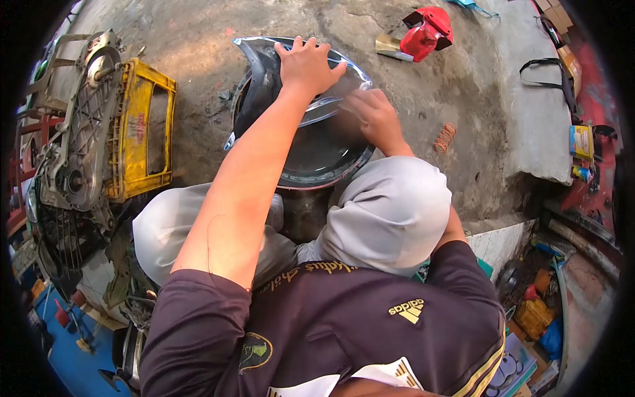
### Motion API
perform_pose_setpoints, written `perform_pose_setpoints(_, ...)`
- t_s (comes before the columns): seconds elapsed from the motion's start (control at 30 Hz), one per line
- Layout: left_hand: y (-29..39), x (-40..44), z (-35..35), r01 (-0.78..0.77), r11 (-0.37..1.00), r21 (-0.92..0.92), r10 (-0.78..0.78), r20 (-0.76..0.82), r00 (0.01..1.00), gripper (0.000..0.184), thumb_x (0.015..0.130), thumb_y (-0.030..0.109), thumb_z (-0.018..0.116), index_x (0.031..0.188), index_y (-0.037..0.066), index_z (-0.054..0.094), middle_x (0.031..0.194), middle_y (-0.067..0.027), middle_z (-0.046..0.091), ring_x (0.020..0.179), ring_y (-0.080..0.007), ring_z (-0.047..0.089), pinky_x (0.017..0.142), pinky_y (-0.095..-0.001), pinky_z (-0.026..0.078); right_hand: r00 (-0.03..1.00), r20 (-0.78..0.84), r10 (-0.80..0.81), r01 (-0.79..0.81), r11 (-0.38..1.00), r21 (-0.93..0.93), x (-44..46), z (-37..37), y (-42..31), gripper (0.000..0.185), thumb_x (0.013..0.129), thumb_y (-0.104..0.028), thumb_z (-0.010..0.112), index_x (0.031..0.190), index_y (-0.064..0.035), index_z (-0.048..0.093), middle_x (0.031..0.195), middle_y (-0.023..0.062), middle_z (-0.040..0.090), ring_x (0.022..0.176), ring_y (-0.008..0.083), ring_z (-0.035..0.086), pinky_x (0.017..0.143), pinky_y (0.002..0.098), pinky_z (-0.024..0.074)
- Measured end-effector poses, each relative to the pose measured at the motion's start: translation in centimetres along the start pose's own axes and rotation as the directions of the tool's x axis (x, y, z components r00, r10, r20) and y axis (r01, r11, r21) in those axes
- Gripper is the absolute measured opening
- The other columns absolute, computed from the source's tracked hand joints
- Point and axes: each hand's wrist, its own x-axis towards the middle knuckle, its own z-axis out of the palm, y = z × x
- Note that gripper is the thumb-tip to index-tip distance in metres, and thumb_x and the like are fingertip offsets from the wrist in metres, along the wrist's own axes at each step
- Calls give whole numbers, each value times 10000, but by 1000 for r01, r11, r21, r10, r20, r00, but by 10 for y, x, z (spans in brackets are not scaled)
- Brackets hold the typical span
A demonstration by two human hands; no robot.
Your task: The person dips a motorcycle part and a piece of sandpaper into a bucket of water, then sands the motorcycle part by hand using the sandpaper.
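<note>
A dark plastic motorcycle body panel (pixel 261 73) with blue-and-white edging lies tilted across a round black basin (pixel 360 164) of dark liquid. My left hand (pixel 307 67) holds the panel, fingers spread over its upper edge. At the panel's right end is my right hand (pixel 376 119), its fingers curled together and blurred by motion. Whatever those fingers hold, if anything, cannot be made out. The basin stands on the concrete floor just in front of my knees.
To the left, a yellow plastic crate (pixel 142 129) stands beside a metal engine casing (pixel 79 152). A red plastic part (pixel 428 33) lies at the far right of the basin. A copper-coloured coil spring (pixel 445 137) rests nearer. Along the right is a raised concrete ledge (pixel 529 106).
</note>
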Motion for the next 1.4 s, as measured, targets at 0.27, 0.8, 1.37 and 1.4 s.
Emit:
perform_pose_setpoints(0.27, 0, 0, 3, -11, 999, -35, 11, 0, 1000, 623, 981, 653, 659, 1371, 182, 774, 1465, -93, 710, 1504, -342, 545, 1234, -784, 286, 1000, -8, -3, 3, 1000, -2, 3, -2, -2, 494, 733, 56, 770, 1215, -52, 784, 1266, 107, 756, 1164, 362, 684, 1001, 460, 573)
perform_pose_setpoints(0.8, 0, 0, 3, -5, 1000, -25, 5, -13, 1000, 562, 1019, 605, 619, 1365, 188, 770, 1482, -73, 703, 1464, -309, 558, 1230, -739, 300, 1000, 10, 10, -11, 999, 31, 0, -5, 4, 478, 743, 58, 769, 1205, -62, 798, 1257, 87, 763, 1153, 349, 680, 1007, 453, 576)
perform_pose_setpoints(1.37, -1, 2, 3, 15, 999, -47, -17, -35, 999, 552, 1020, 592, 631, 1363, 184, 775, 1430, -65, 721, 1449, -309, 574, 1238, -704, 313, 999, -34, -11, 12, 1000, 28, -2, -5, 2, 542, 729, 60, 782, 1253, -80, 786, 1272, 65, 790, 1122, 350, 693, 991, 456, 583)
perform_pose_setpoints(1.4, -1, 2, 2, 9, 999, -42, -10, -29, 1000, 546, 1019, 588, 633, 1351, 180, 779, 1422, -65, 724, 1439, -308, 579, 1232, -703, 317, 999, -32, -13, 14, 999, 33, -1, -4, 1, 542, 729, 60, 782, 1253, -80, 786, 1272, 65, 790, 1122, 350, 693, 991, 456, 583)
